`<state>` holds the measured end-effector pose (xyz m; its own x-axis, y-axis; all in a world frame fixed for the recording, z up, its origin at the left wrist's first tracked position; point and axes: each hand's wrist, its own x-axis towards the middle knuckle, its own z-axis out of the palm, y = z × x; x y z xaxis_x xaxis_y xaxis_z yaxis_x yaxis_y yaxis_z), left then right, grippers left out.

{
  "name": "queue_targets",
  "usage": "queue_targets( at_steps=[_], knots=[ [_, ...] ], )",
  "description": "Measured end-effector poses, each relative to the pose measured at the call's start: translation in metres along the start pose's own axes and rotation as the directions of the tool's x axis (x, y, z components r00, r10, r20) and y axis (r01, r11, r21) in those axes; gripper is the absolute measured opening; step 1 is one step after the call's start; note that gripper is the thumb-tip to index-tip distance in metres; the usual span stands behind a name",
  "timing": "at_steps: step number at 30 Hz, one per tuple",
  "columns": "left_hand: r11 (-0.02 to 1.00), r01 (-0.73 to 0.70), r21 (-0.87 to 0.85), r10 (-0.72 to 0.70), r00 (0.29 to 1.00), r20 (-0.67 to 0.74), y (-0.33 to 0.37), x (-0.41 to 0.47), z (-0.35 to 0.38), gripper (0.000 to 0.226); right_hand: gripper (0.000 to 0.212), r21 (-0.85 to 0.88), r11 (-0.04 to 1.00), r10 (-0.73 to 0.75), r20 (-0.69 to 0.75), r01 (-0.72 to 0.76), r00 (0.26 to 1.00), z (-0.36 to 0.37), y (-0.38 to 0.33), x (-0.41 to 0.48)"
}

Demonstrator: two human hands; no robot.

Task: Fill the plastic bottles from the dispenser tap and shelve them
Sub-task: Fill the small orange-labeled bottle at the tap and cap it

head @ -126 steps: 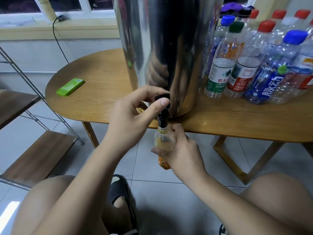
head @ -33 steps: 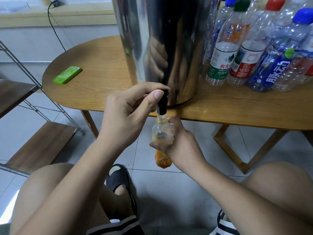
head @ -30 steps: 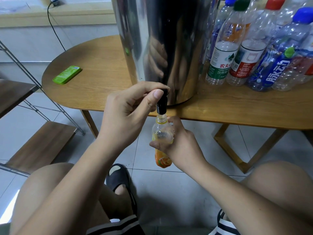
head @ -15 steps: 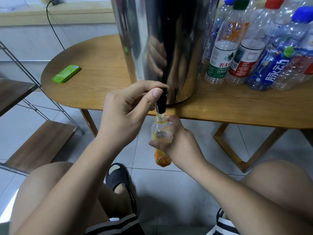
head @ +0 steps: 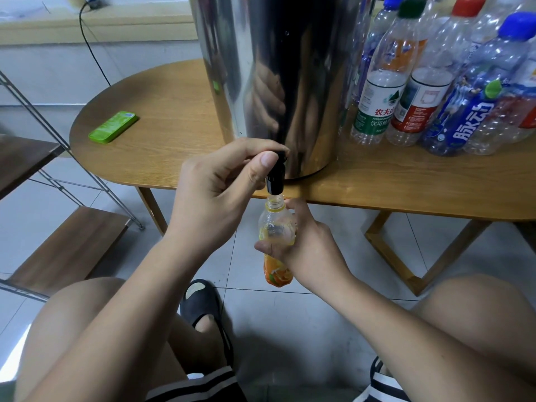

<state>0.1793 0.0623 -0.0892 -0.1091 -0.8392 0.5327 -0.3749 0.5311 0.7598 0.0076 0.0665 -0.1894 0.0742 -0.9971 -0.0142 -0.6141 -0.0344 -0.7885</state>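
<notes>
Filling a small bottle [head: 277, 227] at the tap [head: 275, 178].
My left hand [head: 220, 192] pinched the tap; my right hand [head: 307, 245] wrapped the bottle's middle, its mouth just under the tap. I judged it thin, squashy, slippery if wet: best gripped mid-body, gently.

Bright & sharp; fisheye warp @ edges.

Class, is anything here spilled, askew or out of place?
Nothing stands out. The right hand holds the bottle with its mouth under the tap, the left hand pinches the tap, and no spill shows on the table or floor.
</notes>
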Motion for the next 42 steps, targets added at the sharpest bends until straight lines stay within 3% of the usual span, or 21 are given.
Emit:
queue_targets(
  at_steps=[42],
  knots=[
    [1.000, 0.006, -0.003, -0.006, 1.000, 0.006, 0.0026, -0.0007, -0.0003, 0.024, 0.081, -0.021, 0.999, 0.027, 0.002, -0.027, 1.000, 0.0013, 0.0000, 0.0010]
  ],
)
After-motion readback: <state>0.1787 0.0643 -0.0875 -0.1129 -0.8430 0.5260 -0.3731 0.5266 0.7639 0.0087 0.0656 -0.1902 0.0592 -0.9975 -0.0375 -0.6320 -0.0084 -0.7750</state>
